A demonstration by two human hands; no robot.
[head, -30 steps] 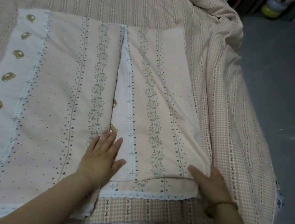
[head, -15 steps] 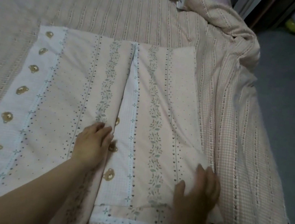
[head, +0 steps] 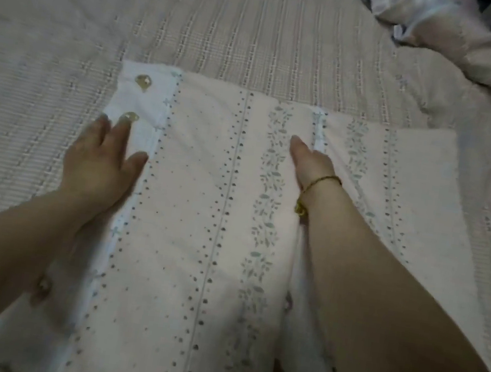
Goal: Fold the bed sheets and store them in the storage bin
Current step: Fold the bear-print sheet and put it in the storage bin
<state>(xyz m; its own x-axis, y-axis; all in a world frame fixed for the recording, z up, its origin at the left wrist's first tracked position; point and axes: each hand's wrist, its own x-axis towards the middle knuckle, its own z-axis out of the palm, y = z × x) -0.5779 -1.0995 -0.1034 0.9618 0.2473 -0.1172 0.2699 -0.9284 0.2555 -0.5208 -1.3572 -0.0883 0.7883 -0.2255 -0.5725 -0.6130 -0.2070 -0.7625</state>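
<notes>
The folded bed sheet point(head: 202, 211), pale pink with dotted and leafy stripes and a white border of golden bear motifs, lies flat on the bed. Its right flap point(head: 410, 193) is folded in to a seam at the middle. My left hand point(head: 102, 159) rests flat on the white left border near the far corner, fingers straight. My right hand point(head: 312, 163), with a gold bracelet on the wrist, lies along the middle seam. Its thumb points forward and its fingers slip out of sight under the flap's edge. No storage bin is in view.
The sheet lies on a checked, striped bed cover point(head: 198, 21) that fills the far and left side. A bunched-up quilt point(head: 476, 60) sits at the far right corner, and the bed's right edge runs beneath it.
Both hands have slid from the sheet's near end towards its far end. The left went out to the left border, the right moved in from the right flap to the middle seam. The camera leaned closer.
</notes>
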